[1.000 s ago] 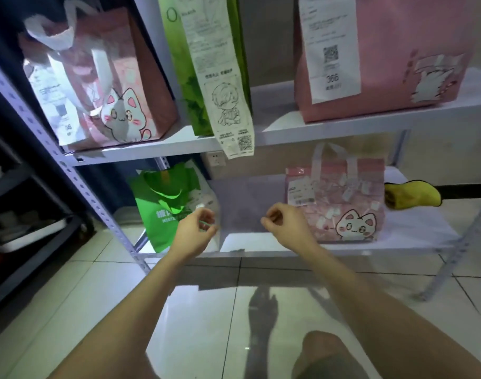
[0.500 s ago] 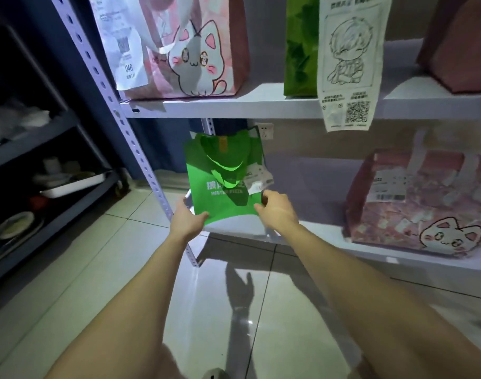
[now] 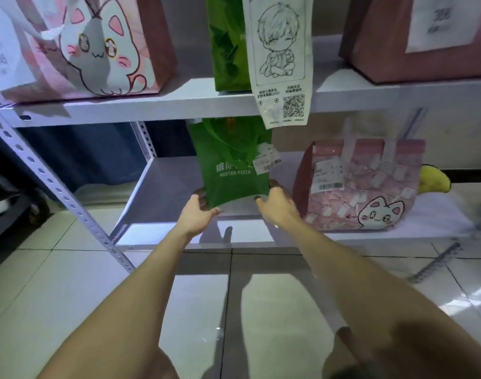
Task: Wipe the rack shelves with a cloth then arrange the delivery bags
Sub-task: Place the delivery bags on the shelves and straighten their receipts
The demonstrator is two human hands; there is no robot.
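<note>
Green receipt-tagged bag (image 3: 231, 170), bottom corners in grip of left hand (image 3: 197, 214), right hand (image 3: 277, 207)

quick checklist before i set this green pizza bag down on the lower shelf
1. Left hand and right hand grip the green bag at its bottom corners: ok.
2. Bare lower shelf left of the bag: ok.
3. Bag apart from pink cat bag: ok.
4. Bag bottom resting on shelf: cannot tell.
5. Bag top clear of hanging receipt: cannot tell.

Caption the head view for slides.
Left hand and right hand hold the green bag by its bottom corners, beside a pink bag on the lower shelf.
</note>
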